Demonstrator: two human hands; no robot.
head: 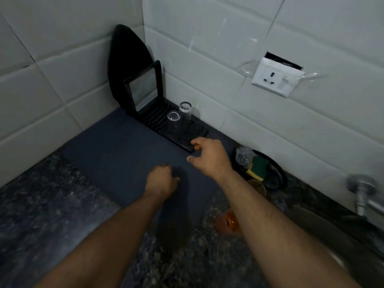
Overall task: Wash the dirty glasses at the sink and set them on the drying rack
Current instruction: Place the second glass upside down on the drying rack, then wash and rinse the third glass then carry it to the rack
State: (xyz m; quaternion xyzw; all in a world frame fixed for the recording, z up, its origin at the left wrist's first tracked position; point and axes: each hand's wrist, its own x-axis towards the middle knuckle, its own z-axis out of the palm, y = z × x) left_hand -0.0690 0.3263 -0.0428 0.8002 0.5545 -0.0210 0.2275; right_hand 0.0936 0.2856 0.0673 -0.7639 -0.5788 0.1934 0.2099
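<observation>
Nearest, both forearms reach out over the speckled counter, and neither hand holds a glass. The left hand [161,179] rests on the dark mat [116,146] with its fingers curled under, gripping nothing that shows. Ahead and to its right, the right hand [207,155] hangs loose, fingers bent, its fingertips at the near corner of the black drying rack [187,142]; whether it touches or pinches the rim cannot be told. Off to the right of that hand sit a steel scrubber [244,155] and a green-and-yellow sponge [257,167], with the tap [361,196] farther right at the frame edge. Beyond the right hand, two clear glasses [178,118] stand on the rack, close together. Those two look finished. No dirty glasses are visible, so how many remain is unclear.
</observation>
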